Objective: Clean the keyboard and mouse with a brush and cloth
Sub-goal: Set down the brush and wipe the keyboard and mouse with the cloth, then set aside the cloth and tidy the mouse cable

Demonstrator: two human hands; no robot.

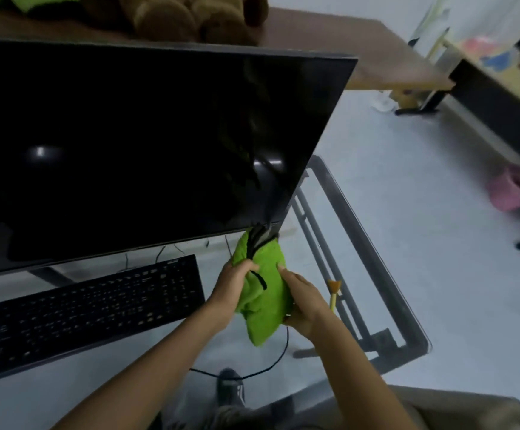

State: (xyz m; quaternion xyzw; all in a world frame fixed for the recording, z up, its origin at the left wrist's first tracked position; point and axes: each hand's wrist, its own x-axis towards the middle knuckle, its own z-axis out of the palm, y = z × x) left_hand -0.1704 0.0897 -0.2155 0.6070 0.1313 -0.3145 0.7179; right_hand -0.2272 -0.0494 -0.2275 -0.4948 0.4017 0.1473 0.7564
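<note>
Both hands bunch soft green cloth above glass counter near right edge: left hand grips cloth with black cable, right hand curled round cloth; mouse hidden. Yellow brush beside right hand. Flat black keyboard left, dark glossy monitor behind.

mouse hidden inside green cloth

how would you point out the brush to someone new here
Find the big dark monitor on the glass desk. Right of the green cloth, beside the right hand, lies the brush: small, yellow-handled, with orange bristles.
</note>
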